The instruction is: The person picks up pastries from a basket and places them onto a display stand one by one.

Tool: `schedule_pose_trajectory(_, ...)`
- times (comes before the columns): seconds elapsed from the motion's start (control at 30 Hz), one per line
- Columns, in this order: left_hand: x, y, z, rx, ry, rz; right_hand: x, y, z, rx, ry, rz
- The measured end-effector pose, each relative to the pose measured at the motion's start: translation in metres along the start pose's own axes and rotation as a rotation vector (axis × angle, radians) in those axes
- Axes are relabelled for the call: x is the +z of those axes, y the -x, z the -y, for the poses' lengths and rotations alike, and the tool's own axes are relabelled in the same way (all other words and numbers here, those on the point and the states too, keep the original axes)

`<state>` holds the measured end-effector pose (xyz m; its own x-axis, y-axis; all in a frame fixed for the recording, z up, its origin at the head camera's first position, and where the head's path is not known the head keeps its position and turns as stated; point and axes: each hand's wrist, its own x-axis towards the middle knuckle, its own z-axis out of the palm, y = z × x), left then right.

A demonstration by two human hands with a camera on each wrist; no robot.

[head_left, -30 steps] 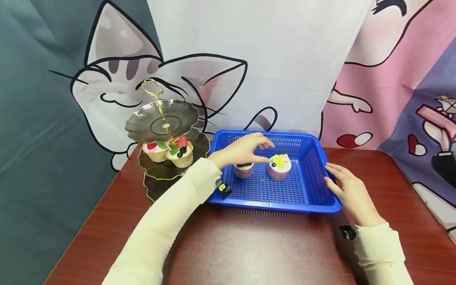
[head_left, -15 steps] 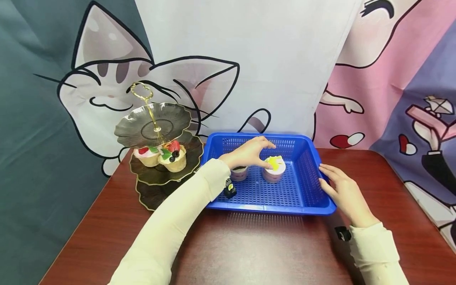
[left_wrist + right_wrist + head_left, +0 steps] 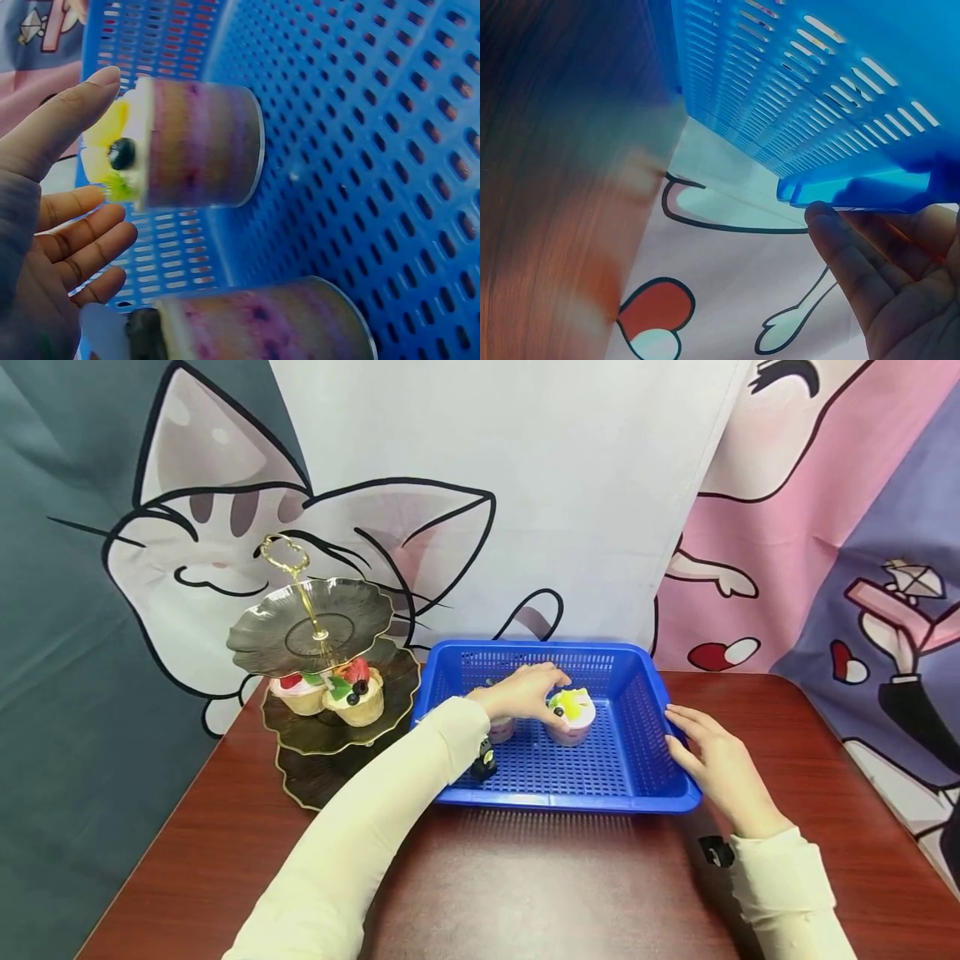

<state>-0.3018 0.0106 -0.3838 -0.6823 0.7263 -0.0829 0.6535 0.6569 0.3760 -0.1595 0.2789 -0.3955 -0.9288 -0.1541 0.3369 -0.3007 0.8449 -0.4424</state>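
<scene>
My left hand (image 3: 525, 692) reaches into a blue plastic basket (image 3: 555, 801), above a clear cup of layered cake (image 3: 576, 725). This cake cup has cream, yellow fruit and a blueberry on top. In the left wrist view, thumb and fingers spread to either side of the topping, and the cake cup (image 3: 202, 142) stands on the basket floor. A second cake cup (image 3: 262, 322) with a dark topping is beside it, partly hidden by my hand in the head view. My right hand (image 3: 720, 768) rests its fingertips on the basket's right rim, also seen in the right wrist view.
Left of the basket stands a tiered stand (image 3: 318, 622) of dark, gold-edged plates with a gold handle. Two fruit-topped cupcakes, one nearer (image 3: 355, 697), sit on its middle plate. A printed cloth (image 3: 570, 510) hangs behind the brown table (image 3: 585, 893).
My left hand has lowered over the fruit-topped cake cup, its fingers coming down around the topping. My right hand has stayed at the rim. The whole view has shifted slightly.
</scene>
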Motion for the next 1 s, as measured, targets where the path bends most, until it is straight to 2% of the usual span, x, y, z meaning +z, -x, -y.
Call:
schedule_pose_trajectory(0.53, 0.015, -0.01, -0.002, -0.018, -0.061, -0.002, 0.0, -0.002, 0.001, -0.004, 0.002, -0.023)
schedule_pose_trajectory(1.0, 0.012, -0.01, -0.001, -0.036, 0.008, 0.022, 0.001, -0.002, 0.0, -0.009, 0.008, -0.024)
